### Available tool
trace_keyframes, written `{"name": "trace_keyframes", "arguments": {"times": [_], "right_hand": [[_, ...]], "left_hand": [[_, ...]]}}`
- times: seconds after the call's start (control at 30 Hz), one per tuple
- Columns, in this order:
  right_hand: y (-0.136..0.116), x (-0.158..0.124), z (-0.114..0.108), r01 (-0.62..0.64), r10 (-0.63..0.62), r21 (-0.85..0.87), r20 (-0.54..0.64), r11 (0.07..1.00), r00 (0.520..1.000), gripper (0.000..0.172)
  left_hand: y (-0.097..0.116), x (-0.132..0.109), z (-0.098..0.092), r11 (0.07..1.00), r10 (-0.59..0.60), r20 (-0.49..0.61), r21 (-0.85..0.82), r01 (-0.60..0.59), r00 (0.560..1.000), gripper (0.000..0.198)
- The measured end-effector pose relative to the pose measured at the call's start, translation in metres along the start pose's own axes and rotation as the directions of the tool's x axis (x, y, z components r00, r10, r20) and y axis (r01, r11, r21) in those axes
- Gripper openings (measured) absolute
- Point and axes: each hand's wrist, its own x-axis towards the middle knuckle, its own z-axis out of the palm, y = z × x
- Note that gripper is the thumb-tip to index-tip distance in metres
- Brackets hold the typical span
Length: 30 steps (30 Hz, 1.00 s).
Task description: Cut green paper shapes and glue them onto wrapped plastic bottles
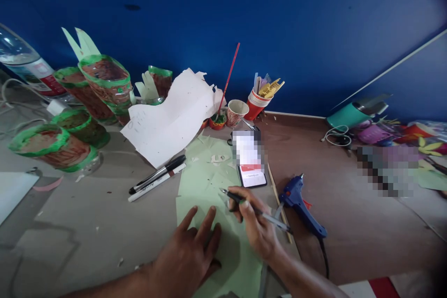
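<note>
My left hand (192,247) lies on a sheet of light green paper (240,251), its fingers spread and stretched out. My right hand (256,226) grips a pen (270,218), whose tip points to the upper left just above the paper; whether it touches I cannot tell. Small paper scraps (220,159) rest on the far part of the sheet. Beyond my right hand, a phone (253,179) with a lit screen lies at the sheet's right edge. Two markers (159,178) lie side by side to the left of the sheet.
A blue glue gun (303,207) and a thin wooden stick (274,186) lie on the right. Curled white paper (174,114) stands behind the markers. Brown and green painted cups (56,146) and a plastic bottle (33,67) are at left. Paper cups (237,111) stand by the blue wall.
</note>
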Motion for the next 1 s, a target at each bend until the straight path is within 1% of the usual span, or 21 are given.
{"name": "trace_keyframes", "arguments": {"times": [0.07,0.13,0.2,0.3,0.33,0.37,0.4,0.47,0.5,0.53,0.57,0.6,0.63,0.7,0.73,0.77,0.83,0.87,0.9,0.93,1.0], "right_hand": [[0.001,0.002,-0.003,-0.018,0.028,0.089,-0.107,0.996,0.994,0.033],[0.000,0.004,-0.004,-0.012,0.031,0.132,-0.144,0.991,0.989,0.034],[-0.004,0.007,-0.005,-0.024,0.034,0.117,-0.080,0.993,0.996,0.035],[-0.011,0.009,-0.007,-0.075,0.061,0.137,0.100,0.988,0.993,0.039],[-0.013,0.009,-0.008,-0.098,0.079,0.141,0.136,0.985,0.988,0.039],[-0.013,0.009,-0.009,-0.112,0.096,0.126,0.132,0.986,0.987,0.038],[-0.014,0.009,-0.010,-0.115,0.106,0.098,0.089,0.989,0.990,0.037],[-0.013,0.009,-0.012,-0.072,0.077,0.071,-0.069,0.995,0.995,0.034],[-0.012,0.010,-0.013,-0.027,0.042,0.103,-0.144,0.994,0.989,0.034],[-0.011,0.010,-0.014,0.015,0.017,0.170,-0.184,0.985,0.983,0.034],[-0.010,0.010,-0.014,0.036,0.011,0.262,-0.175,0.965,0.985,0.035],[-0.009,0.011,-0.014,0.013,0.028,0.355,-0.111,0.935,0.993,0.036],[-0.008,0.012,-0.013,-0.052,0.061,0.421,-0.009,0.905,0.998,0.037],[-0.007,0.012,-0.014,-0.206,0.145,0.412,0.175,0.887,0.974,0.037],[-0.007,0.012,-0.014,-0.238,0.182,0.352,0.184,0.905,0.966,0.036],[-0.007,0.012,-0.015,-0.223,0.197,0.279,0.118,0.934,0.973,0.035],[-0.008,0.011,-0.018,-0.105,0.125,0.148,-0.137,0.984,0.983,0.034],[-0.008,0.010,-0.019,-0.037,0.064,0.112,-0.244,0.993,0.968,0.034],[-0.008,0.009,-0.020,0.018,0.016,0.109,-0.301,0.994,0.954,0.034],[-0.009,0.009,-0.020,0.057,-0.013,0.136,-0.305,0.989,0.952,0.033],[-0.009,0.008,-0.019,0.077,-0.027,0.230,-0.215,0.970,0.976,0.032]], "left_hand": [[0.000,0.000,0.000,1.000,0.010,-0.008,-0.007,-0.010,1.000,0.054],[-0.001,0.001,0.000,1.000,0.014,-0.025,-0.008,-0.014,1.000,0.053],[-0.001,0.001,0.000,1.000,0.010,-0.040,-0.001,-0.010,0.999,0.053],[-0.001,0.001,-0.001,1.000,0.020,-0.029,0.009,-0.019,0.999,0.052],[-0.001,0.001,-0.002,1.000,0.025,-0.018,0.010,-0.025,1.000,0.052],[-0.001,0.001,-0.002,1.000,0.027,-0.009,0.009,-0.027,1.000,0.053],[-0.002,0.001,-0.003,1.000,0.025,-0.007,0.007,-0.025,1.000,0.053],[-0.002,0.002,-0.005,1.000,0.019,-0.017,0.004,-0.019,1.000,0.054],[-0.002,0.002,-0.005,1.000,0.019,-0.027,0.002,-0.019,0.999,0.053],[-0.002,0.002,-0.006,1.000,0.019,-0.035,0.000,-0.019,0.999,0.053],[-0.002,0.002,-0.006,1.000,0.020,-0.042,-0.002,-0.020,0.999,0.053],[-0.002,0.002,-0.006,1.000,0.021,-0.044,-0.004,-0.021,0.999,0.053],[-0.002,0.001,-0.005,1.000,0.021,-0.046,-0.006,-0.021,0.999,0.053],[-0.002,0.001,-0.005,1.000,0.018,-0.049,-0.005,-0.018,0.999,0.053],[-0.003,0.002,-0.005,1.000,0.015,-0.050,-0.004,-0.016,0.999,0.053],[-0.003,0.002,-0.006,1.000,0.017,-0.053,-0.002,-0.017,0.998,0.053],[-0.005,0.003,-0.007,1.000,0.018,-0.057,0.008,-0.017,0.998,0.051],[-0.006,0.004,-0.008,1.000,0.015,-0.053,0.013,-0.014,0.998,0.051],[-0.006,0.004,-0.009,1.000,0.009,-0.049,0.019,-0.008,0.999,0.050],[-0.007,0.004,-0.010,1.000,-0.002,-0.045,0.027,0.003,0.999,0.048],[-0.008,0.004,-0.011,0.998,-0.023,-0.048,0.050,0.025,0.999,0.045]]}}
